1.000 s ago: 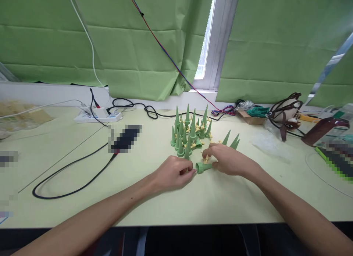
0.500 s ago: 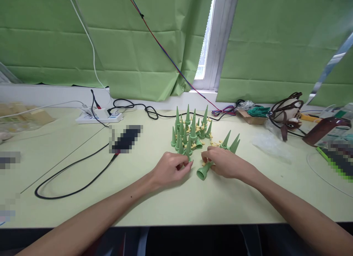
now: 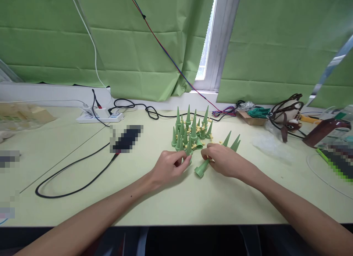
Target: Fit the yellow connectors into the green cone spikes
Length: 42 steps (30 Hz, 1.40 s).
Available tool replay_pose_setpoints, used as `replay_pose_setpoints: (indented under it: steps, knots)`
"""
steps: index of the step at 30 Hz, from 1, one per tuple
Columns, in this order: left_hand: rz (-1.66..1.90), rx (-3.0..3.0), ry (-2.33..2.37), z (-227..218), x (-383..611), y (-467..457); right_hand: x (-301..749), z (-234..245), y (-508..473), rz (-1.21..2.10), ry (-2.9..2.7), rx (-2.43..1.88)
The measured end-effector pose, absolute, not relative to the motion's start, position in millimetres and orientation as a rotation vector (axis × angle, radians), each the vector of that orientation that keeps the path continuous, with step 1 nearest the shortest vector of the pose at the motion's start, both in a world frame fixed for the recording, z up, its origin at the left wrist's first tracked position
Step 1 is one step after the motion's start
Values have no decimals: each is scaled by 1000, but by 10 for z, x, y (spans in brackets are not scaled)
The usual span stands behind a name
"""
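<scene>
My right hand [image 3: 227, 161] is closed around a green plastic cone [image 3: 202, 168] that lies tilted, its wide hollow base toward the lower left and its tip hidden under my palm. My left hand [image 3: 171, 167] has its thumb and fingers curled together at the front of a cluster of upright green cones [image 3: 193, 129]. The nearest standing cone [image 3: 189, 146] rises just behind those fingertips; what they pinch is mostly hidden. Small yellow pieces [image 3: 202, 127] lie scattered among the cones. Behind my right hand, a few more green cones [image 3: 235, 142] lean to the upper right.
A power strip [image 3: 99, 117] and black cables lie along the wall at the back left. A blurred dark device [image 3: 127, 139] is on the left with a cable looping forward. Clear plastic film [image 3: 271, 147], a small cardboard box [image 3: 251, 118] and a bag [image 3: 288, 112] are on the right.
The cone in my right hand has turned, so its hollow opening faces less toward me, and its base has shifted slightly left. My left fingers have risen a little toward the nearest cones.
</scene>
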<state>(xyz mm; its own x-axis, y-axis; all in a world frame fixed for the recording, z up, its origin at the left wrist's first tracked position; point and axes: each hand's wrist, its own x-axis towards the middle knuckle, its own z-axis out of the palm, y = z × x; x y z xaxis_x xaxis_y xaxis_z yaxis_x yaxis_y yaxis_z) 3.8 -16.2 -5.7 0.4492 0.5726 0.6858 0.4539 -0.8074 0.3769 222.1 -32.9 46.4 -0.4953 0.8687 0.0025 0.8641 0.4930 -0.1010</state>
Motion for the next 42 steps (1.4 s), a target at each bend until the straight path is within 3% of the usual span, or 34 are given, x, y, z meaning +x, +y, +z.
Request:
replay_pose_setpoints:
  steps: [11,21,30,42]
  knots:
    - [790,2495,1040,-26,35,-202,2000,568,-448,-424,-2763,-1264]
    - [800,2472,1034,-75,56,-196,2000,557,-476,-531,-2708,-990]
    - [680,2464,1063,-10,63,-210,2278,272,-94,-284,-2236,-898]
    - [687,2523,1040,-60,88,-195,2396,146,77,20,-2321,-1067]
